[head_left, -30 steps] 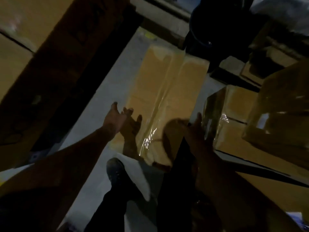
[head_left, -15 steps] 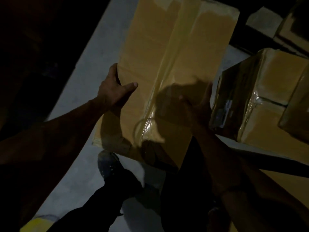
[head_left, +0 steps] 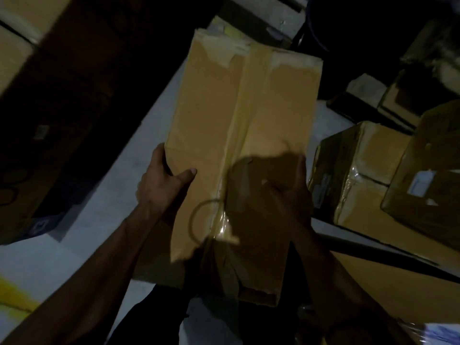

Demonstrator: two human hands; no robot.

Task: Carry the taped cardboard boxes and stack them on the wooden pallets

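Gripping long tan taped cardboard box (head_left: 239, 135): left hand (head_left: 161, 183), right hand (head_left: 291, 192) clamped opposite side edges; lift level, hands apart, thumbs on top.

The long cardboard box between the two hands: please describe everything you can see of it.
The long cardboard box is tan, narrow, sealed by glossy clear tape along its middle seam, its paper torn at the far end. It points away from the person, above the grey floor. The left hand grips its left edge, thumb on top; the right hand grips its right edge.

We lose the long box's (head_left: 239, 145) near end in shadow; the right hand's (head_left: 296, 192) fingers stay too dark to read.
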